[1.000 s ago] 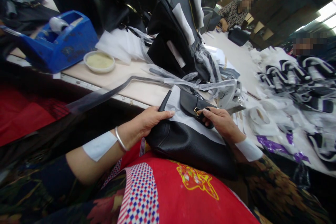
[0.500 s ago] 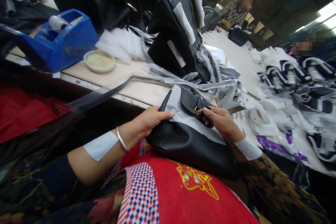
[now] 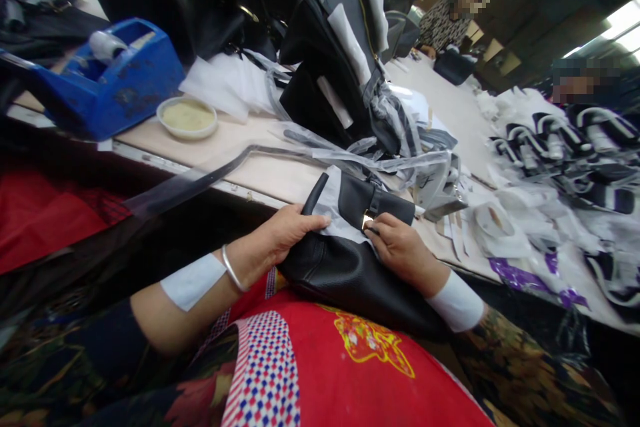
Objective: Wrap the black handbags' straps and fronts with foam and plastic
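A black leather bag (image 3: 360,280) rests on my lap, tilted against the table edge. Its flap (image 3: 353,200) carries a strap with a gold buckle (image 3: 367,220), and a sheet of white paper (image 3: 330,203) lies under the flap. My left hand (image 3: 293,230) is closed on the bag's left side, thumb on top over the paper. At the buckle, the fingers of my right hand (image 3: 400,247) pinch the dark strap end just below the gold metal. The palm side of the right hand is hidden.
On the table (image 3: 260,180) stand a blue tape dispenser (image 3: 130,87), a dish of yellowish paste (image 3: 187,117) and a black bag with white wrapping (image 3: 325,73). Wrapped black-and-white parts (image 3: 555,140) pile up at right. A person (image 3: 445,20) sits at the far side.
My right hand has moved left and turned in over the buckle, with the strap end now drawn down below it. My left hand keeps its place on the bag.
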### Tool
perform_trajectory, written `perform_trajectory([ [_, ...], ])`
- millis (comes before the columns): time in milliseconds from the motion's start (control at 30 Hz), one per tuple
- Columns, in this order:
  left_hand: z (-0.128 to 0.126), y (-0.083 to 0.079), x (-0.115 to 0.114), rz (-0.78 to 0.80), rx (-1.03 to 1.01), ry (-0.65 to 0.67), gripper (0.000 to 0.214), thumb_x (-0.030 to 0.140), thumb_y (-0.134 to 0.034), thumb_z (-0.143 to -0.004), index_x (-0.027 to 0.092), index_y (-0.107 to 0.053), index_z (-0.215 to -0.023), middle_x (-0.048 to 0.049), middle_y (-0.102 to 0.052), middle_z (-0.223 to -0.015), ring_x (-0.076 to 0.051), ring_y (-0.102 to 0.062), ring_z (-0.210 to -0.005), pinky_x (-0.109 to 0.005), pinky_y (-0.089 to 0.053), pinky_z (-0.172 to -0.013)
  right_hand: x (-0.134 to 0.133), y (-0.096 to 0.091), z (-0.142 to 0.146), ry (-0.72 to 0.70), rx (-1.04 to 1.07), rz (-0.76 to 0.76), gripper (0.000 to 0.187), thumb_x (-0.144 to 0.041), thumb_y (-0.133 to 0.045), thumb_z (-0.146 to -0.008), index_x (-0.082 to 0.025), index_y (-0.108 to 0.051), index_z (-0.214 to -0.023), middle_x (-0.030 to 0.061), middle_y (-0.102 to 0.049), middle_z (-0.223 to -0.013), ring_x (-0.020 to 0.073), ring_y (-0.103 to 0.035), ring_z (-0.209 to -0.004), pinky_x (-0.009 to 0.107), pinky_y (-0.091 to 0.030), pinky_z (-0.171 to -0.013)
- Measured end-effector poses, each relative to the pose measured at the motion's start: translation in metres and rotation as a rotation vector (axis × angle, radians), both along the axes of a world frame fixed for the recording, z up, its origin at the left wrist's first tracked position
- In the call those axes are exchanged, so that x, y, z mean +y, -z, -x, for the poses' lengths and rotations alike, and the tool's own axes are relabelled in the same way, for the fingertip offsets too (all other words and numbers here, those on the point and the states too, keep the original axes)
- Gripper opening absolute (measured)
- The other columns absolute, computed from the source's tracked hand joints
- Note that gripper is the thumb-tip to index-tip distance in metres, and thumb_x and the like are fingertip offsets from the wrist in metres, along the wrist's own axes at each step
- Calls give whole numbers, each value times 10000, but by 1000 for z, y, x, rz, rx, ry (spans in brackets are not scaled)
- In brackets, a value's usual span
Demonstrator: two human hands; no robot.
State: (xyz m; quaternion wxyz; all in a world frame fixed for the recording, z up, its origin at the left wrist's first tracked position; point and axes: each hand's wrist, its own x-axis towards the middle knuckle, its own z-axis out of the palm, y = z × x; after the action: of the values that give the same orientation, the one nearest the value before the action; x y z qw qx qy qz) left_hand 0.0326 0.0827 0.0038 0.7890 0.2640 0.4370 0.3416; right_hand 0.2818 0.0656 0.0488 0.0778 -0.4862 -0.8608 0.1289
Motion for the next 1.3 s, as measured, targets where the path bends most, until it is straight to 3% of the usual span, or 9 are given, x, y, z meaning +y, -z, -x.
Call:
perform_trajectory([
  [100,-1,3,0,-17,-10,4,358,297,-845,-630,132,-733,-928,-90,-765,-877,-251,-717,-787,-353,-555,-740,-9,5,3,-115,-117,-60,285,-220,-399,-1012,-124,-657,-1083,146,-617,-955,265,-604,-908,416,-552,-856],
  [233,-1,4,0,-27,8,7,352,318,-846,-633,133,-736,-912,-95,-767,-883,-273,-719,-838,-368,-556,-778,-13,6,0,-160,-108,-65,266,-164,-409,-987,-127,-629,-1132,137,-607,-944,263,-608,-908,414,-572,-868],
  [600,-6,6,0,-74,38,9,394,335,-825,-668,138,-754,-1002,-95,-778,-965,-257,-712,-876,-367,-543,-842,-3,16,-1,-65,110,-19,220,-218,-445,-1016,-168,-659,-1021,106,-631,-937,226,-645,-872,380,-566,-830],
  [800,-1,6,-1,-117,60,1,437,350,-821,-697,153,-740,-1079,-106,-768,-1080,-281,-710,-986,-389,-528,-922,0,7,-9,-55,130,6,160,-208,-545,-969,-180,-668,-1066,79,-639,-918,207,-644,-834,336,-537,-760],
  [933,2,3,-3,-91,34,-12,463,366,-830,-685,138,-735,-1076,-115,-768,-1058,-288,-714,-957,-395,-538,-895,-6,-1,-12,-13,90,-83,262,-210,-603,-927,-176,-655,-1181,100,-651,-999,230,-648,-908,355,-540,-799],
  [1033,2,0,-3,-84,25,-13,443,365,-837,-676,128,-737,-1037,-108,-773,-995,-265,-715,-894,-369,-545,-849,-10,-4,-15,43,183,-159,235,-231,-598,-937,-193,-692,-1149,101,-664,-1024,221,-662,-918,344,-550,-800],
  [1300,3,-1,-2,-81,19,-1,495,426,-851,-674,138,-733,-1059,-102,-777,-978,-255,-726,-851,-346,-557,-795,-6,-7,-19,105,268,-139,214,-273,-557,-974,-213,-737,-1072,86,-689,-1010,209,-674,-919,356,-565,-806],
])
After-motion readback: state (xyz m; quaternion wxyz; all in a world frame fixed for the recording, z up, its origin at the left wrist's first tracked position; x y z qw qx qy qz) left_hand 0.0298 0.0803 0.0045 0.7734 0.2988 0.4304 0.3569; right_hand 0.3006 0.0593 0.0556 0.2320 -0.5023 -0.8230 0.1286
